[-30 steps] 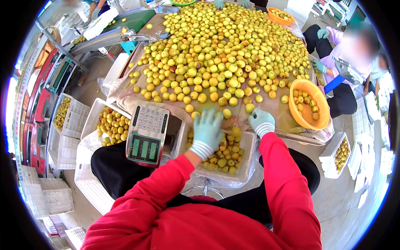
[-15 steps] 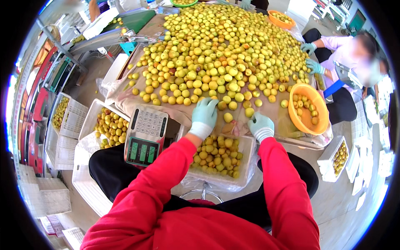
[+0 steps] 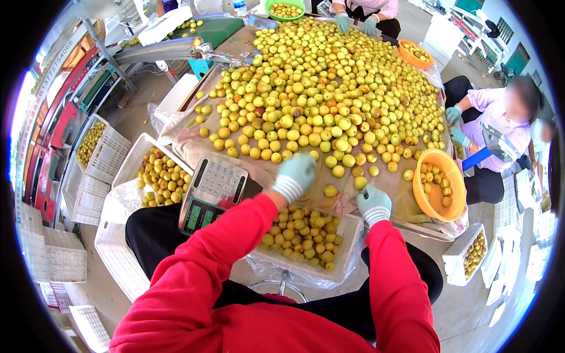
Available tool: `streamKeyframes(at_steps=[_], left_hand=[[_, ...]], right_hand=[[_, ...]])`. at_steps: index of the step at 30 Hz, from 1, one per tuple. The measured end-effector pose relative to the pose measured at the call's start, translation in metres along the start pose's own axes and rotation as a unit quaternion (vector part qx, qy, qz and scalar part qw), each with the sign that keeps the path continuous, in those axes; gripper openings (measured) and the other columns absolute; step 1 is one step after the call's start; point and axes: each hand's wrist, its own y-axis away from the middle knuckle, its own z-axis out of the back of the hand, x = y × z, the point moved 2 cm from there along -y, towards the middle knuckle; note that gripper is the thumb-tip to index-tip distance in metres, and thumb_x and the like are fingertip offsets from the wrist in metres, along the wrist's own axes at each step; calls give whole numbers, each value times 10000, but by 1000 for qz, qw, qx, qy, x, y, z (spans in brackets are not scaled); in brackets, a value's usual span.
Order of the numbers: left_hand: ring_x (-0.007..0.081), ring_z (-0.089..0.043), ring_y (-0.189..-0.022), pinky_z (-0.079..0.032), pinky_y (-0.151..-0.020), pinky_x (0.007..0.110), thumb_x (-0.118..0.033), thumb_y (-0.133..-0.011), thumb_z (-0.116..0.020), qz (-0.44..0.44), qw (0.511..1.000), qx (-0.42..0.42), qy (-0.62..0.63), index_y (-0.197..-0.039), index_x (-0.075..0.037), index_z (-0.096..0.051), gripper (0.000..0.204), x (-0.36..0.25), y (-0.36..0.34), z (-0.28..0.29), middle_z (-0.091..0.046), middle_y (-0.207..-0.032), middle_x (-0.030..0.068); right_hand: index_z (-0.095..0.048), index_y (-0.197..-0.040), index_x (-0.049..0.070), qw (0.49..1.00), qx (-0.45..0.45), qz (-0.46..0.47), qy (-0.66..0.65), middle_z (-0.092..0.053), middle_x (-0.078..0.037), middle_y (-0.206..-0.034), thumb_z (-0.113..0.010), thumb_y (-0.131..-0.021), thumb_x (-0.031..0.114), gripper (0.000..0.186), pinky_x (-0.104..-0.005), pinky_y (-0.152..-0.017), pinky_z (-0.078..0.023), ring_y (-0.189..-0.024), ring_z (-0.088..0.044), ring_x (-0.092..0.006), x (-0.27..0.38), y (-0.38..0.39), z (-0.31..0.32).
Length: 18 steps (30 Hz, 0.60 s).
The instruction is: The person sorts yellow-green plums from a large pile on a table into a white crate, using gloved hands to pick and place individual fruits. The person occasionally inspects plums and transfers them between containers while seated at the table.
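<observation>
A big heap of small round yellow-green fruit (image 3: pixel 329 88), some with reddish-brown patches, covers the cloth-topped table (image 3: pixel 268 172) in front of me. My left hand (image 3: pixel 297 175), in a pale green glove, is over the near table edge and smeared by motion; its fingers cannot be read. By a few loose fruit (image 3: pixel 360 183) at the front edge, my gloved right hand (image 3: pixel 374 203) has its fingers bent together; what they hold, if anything, is hidden. Below and between both hands sits a white crate (image 3: pixel 348 235) lined with clear plastic, partly filled with the same fruit.
A digital scale (image 3: pixel 219 179) stands left of my left forearm, beside another fruit crate (image 3: pixel 135 162). An orange basin (image 3: pixel 419 188) with fruit is at the right. Co-workers (image 3: pixel 497 112) sit at the table's right and far sides. A conveyor (image 3: pixel 215 29) meets the far left corner.
My left hand has lifted off the fruit at the heap's edge and blurs. My right hand stays near the loose fruit, fingers more bent. The view has shifted, showing more of the far co-worker.
</observation>
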Motion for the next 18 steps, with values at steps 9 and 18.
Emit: streamKeyframes(at_steps=[9,18], left_hand=[[390,-664,-1050,-563,-881,483,-83,-865,-643,62,977,2,-202,-1360,-217,-587,515,28,-65,45,-628,-1228,190],[379,-674,-1040,-555,-885,468,-96,-855,-613,-64,991,39,-112,-1390,-157,-563,541,-12,33,18,-650,-1268,168]], right_hand=[[-710,-913,116,1000,13,-18,-12,-722,-194,-892,-633,-845,286,199,-496,-808,-549,-867,-694,-399,5,1,4],[-707,-910,119,1000,19,-15,-12,-719,-202,-885,-633,-841,293,200,-498,-806,-549,-863,-697,-397,8,1,7]])
